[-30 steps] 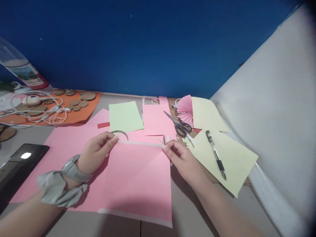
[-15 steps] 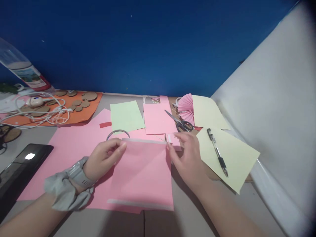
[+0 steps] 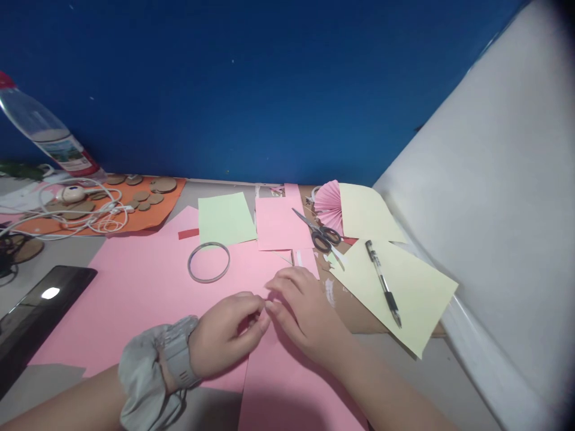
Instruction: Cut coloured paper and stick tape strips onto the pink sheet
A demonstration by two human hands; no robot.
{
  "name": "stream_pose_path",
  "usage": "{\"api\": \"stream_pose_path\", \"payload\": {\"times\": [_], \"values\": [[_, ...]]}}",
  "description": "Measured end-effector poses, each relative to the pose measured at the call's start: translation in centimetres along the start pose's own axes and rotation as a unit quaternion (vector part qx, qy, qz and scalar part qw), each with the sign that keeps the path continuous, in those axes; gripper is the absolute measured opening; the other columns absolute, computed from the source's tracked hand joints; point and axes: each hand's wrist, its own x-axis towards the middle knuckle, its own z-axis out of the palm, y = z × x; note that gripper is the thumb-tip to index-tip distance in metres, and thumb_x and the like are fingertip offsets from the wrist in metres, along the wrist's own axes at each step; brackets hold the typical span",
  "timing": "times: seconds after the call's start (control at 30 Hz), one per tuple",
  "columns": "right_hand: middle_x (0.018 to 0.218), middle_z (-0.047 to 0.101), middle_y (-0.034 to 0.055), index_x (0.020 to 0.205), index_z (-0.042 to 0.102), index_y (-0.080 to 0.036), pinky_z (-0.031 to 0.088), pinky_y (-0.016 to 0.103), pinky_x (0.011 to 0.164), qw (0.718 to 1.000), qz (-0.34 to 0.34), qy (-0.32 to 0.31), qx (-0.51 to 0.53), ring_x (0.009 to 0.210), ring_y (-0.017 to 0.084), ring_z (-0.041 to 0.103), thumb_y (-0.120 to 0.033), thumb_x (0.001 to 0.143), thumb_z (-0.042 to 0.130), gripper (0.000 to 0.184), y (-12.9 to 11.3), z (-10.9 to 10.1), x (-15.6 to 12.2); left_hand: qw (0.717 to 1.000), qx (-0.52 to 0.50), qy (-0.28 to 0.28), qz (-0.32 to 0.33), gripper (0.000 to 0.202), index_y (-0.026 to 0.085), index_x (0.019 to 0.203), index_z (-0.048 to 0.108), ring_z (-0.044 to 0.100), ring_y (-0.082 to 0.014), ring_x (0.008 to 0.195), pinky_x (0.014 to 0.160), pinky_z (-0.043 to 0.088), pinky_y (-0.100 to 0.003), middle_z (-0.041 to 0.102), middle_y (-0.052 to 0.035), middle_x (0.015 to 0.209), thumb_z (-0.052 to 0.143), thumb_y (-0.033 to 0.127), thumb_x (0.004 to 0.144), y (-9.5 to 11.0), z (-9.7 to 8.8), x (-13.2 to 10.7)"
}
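A sheet of pink paper lies in front of me, its lower part running past the bottom of the view. My left hand, below a grey watch and a grey scrunchie, pinches at the sheet's far edge with thumb and forefinger. Right beside it, my right hand has its thumb and bent fingers closed at the same edge, fingertips almost touching the left ones. The fingers cover the edge itself. Beyond the left hand, a thin grey ring, like a narrow tape roll, rests on a larger pink sheet.
Black-handled scissors lie beyond my right hand, near a pleated pink fan. A pen rests on pale yellow paper. Green paper is behind the ring. Leftward are a black phone-like slab, white cables and a bottle.
The pink sheet has come nearer to me and its pale edge strips no longer show. Both hands have moved closer and met at its far edge. The grey ring is now fully uncovered.
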Motion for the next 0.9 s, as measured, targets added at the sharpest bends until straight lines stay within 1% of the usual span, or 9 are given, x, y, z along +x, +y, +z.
{"api": "stream_pose_path", "payload": {"times": [0.07, 0.13, 0.23, 0.3, 0.37, 0.47, 0.63, 0.77, 0.9], "values": [[0.087, 0.059, 0.0054, 0.087, 0.053, -0.018, 0.037, 0.036, 0.084, 0.999, 0.001, -0.053, 0.007, 0.088, 0.019, 0.049, -0.022, 0.095, 0.04, 0.016, 0.1, -0.2, 0.2, 1.0, -0.02, 0.008, 0.003, 0.024, 0.018, 0.071, 0.048, 0.044, -0.0121, 0.062, 0.06, 0.036, -0.025, 0.048, 0.0016, 0.066, 0.042, 0.03, 0.091, -0.1, 0.0, 0.1], [0.079, 0.057, 0.0032, 0.079, 0.051, -0.018, 0.038, 0.033, 0.079, 0.995, -0.012, -0.099, 0.018, 0.079, 0.017, 0.048, -0.022, 0.096, 0.037, 0.022, 0.1, -0.1, 0.3, 0.999, -0.049, 0.016, -0.005, 0.022, 0.018, 0.075, 0.051, 0.046, -0.0123, 0.065, 0.062, 0.038, -0.025, 0.051, 0.0007, 0.069, 0.044, 0.031, 0.091, -0.2, -0.3, 0.1], [0.076, 0.055, 0.0031, 0.077, 0.048, -0.018, 0.038, 0.031, 0.072, 0.992, -0.03, -0.124, 0.024, 0.075, 0.017, 0.047, -0.023, 0.096, 0.038, 0.022, 0.1, 0.5, 0.4, 0.996, -0.088, 0.026, -0.017, 0.024, 0.017, 0.076, 0.053, 0.048, -0.0127, 0.068, 0.065, 0.039, -0.025, 0.052, 0.0001, 0.071, 0.044, 0.034, 0.091, -0.4, -0.7, 0.1], [0.073, 0.053, 0.0026, 0.076, 0.047, -0.018, 0.038, 0.03, 0.07, 0.99, -0.03, -0.132, 0.034, 0.073, 0.016, 0.046, -0.023, 0.097, 0.035, 0.024, 0.2, 0.7, 0.5, 0.993, -0.115, 0.021, -0.03, 0.028, 0.017, 0.073, 0.053, 0.047, -0.0123, 0.066, 0.063, 0.039, -0.024, 0.051, 0.0005, 0.069, 0.043, 0.036, 0.092, -0.7, -0.8, 0.2], [0.073, 0.052, 0.0023, 0.076, 0.045, -0.019, 0.039, 0.03, 0.068, 0.988, -0.025, -0.141, 0.057, 0.071, 0.016, 0.046, -0.025, 0.098, 0.031, 0.027, 0.2, 0.7, 0.5, 0.986, -0.158, 0.001, -0.046, 0.031, 0.017, 0.071, 0.051, 0.046, -0.0115, 0.061, 0.06, 0.039, -0.024, 0.05, 0.0016, 0.064, 0.042, 0.039, 0.092, -0.9, -0.8, 0.2], [0.074, 0.052, 0.0023, 0.078, 0.044, -0.019, 0.04, 0.029, 0.067, 0.986, -0.019, -0.148, 0.08, 0.072, 0.016, 0.047, -0.026, 0.099, 0.026, 0.029, 0.3, 0.4, 0.5, 0.978, -0.2, -0.019, -0.055, 0.029, 0.017, 0.074, 0.053, 0.048, -0.0111, 0.059, 0.059, 0.04, -0.023, 0.052, 0.0022, 0.062, 0.044, 0.039, 0.091, -1.0, -0.8, 0.2], [0.074, 0.052, 0.0024, 0.079, 0.046, -0.019, 0.04, 0.03, 0.068, 0.985, -0.005, -0.148, 0.088, 0.073, 0.017, 0.047, -0.027, 0.099, 0.025, 0.03, 0.6, 0.1, 0.4, 0.983, -0.174, -0.025, -0.046, 0.025, 0.017, 0.082, 0.059, 0.052, -0.0136, 0.07, 0.068, 0.043, -0.026, 0.059, -0.0016, 0.074, 0.045, 0.036, 0.091, -1.0, -1.1, 0.2], [0.078, 0.054, 0.0029, 0.083, 0.047, -0.019, 0.039, 0.031, 0.069, 0.987, 0.013, -0.137, 0.081, 0.075, 0.017, 0.048, -0.025, 0.099, 0.026, 0.027, 0.6, -0.2, 0.4, 0.98, -0.192, -0.005, -0.051, 0.023, 0.017, 0.083, 0.058, 0.051, -0.0136, 0.07, 0.067, 0.042, -0.025, 0.058, -0.0011, 0.075, 0.045, 0.034, 0.09, -1.2, -1.3, 0.2], [0.072, 0.05, 0.0011, 0.076, 0.043, -0.02, 0.037, 0.03, 0.065, 0.989, 0.044, -0.137, 0.039, 0.069, 0.016, 0.046, -0.022, 0.098, 0.026, 0.028, 0.7, -0.6, 0.5, 0.971, -0.23, 0.016, -0.063, 0.025, 0.019, 0.079, 0.055, 0.049, -0.0129, 0.068, 0.065, 0.04, -0.024, 0.057, -0.0002, 0.073, 0.043, 0.036, 0.092, -1.4, -1.4, 0.2]]}}
